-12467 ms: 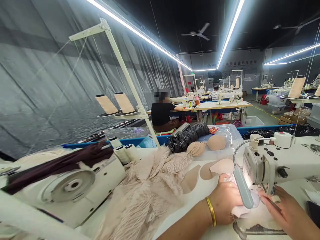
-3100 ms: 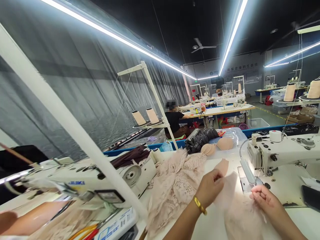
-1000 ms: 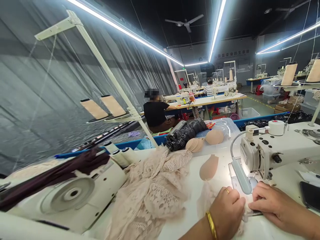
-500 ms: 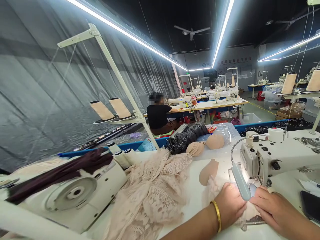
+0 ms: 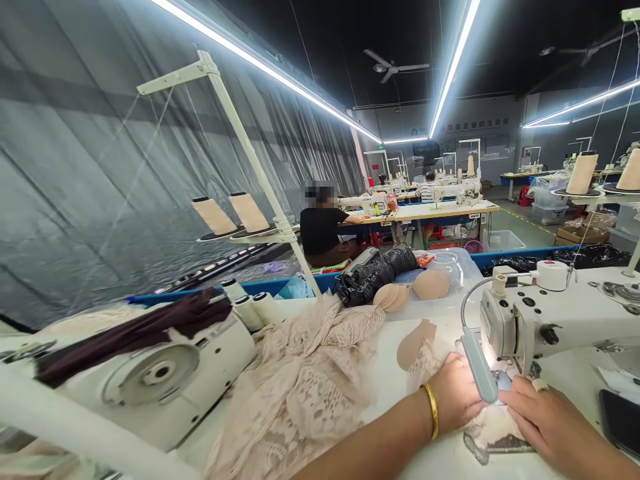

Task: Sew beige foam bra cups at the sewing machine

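Note:
My left hand (image 5: 453, 393), with a gold bangle on the wrist, has its fingers curled on pale lace fabric (image 5: 493, 427) at the sewing machine (image 5: 560, 313). The slim grey lamp (image 5: 479, 367) hides some of its fingertips. My right hand (image 5: 543, 413) is on the fabric's right side, fingers together and bent, close to the needle area. The fabric lies over the metal plate between both hands, lit brightly. Just beyond my left hand rests a beige teardrop-shaped pad (image 5: 416, 343), partly under lace. The needle itself is hidden.
A heap of beige lace (image 5: 305, 387) covers the table to the left, beside another sewing machine (image 5: 165, 380) with dark cloth on it. Beige cups (image 5: 431, 284) and a black plastic bag (image 5: 375, 275) lie behind. A phone (image 5: 620, 420) is at right. A person (image 5: 323, 230) sits ahead.
My left hand has shifted slightly left and away, uncovering more of the pale fabric near the plate. My right hand stays nearly in place. The camera view has tilted a little.

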`<act>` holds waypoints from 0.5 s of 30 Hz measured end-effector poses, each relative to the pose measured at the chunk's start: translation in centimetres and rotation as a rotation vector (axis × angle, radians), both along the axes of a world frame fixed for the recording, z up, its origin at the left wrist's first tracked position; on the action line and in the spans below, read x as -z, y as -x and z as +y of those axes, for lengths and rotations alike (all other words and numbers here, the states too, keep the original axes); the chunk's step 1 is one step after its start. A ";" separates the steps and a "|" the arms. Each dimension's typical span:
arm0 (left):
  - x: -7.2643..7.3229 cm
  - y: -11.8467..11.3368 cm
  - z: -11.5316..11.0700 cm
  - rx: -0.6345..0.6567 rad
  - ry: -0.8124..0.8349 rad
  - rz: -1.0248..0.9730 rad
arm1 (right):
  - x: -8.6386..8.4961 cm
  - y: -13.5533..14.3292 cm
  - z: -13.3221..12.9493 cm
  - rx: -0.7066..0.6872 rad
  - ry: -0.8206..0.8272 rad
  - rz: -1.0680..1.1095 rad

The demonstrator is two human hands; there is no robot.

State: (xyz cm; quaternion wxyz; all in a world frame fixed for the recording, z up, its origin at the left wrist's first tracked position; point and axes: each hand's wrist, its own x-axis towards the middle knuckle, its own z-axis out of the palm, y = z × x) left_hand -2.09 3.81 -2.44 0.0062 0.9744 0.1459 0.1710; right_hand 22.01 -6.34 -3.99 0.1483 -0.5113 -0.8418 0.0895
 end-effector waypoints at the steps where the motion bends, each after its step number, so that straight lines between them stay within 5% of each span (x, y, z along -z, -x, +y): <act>1: -0.1 0.0 0.2 0.010 0.002 -0.003 | -0.1 0.1 0.0 0.000 -0.005 0.000; 10: -0.8 -0.9 0.2 -0.181 -0.002 0.118 | 1.0 -0.3 0.3 0.003 -0.149 0.097; 15: -0.7 0.2 -0.9 -0.235 0.041 0.092 | 1.4 1.0 -0.2 0.074 -0.094 0.292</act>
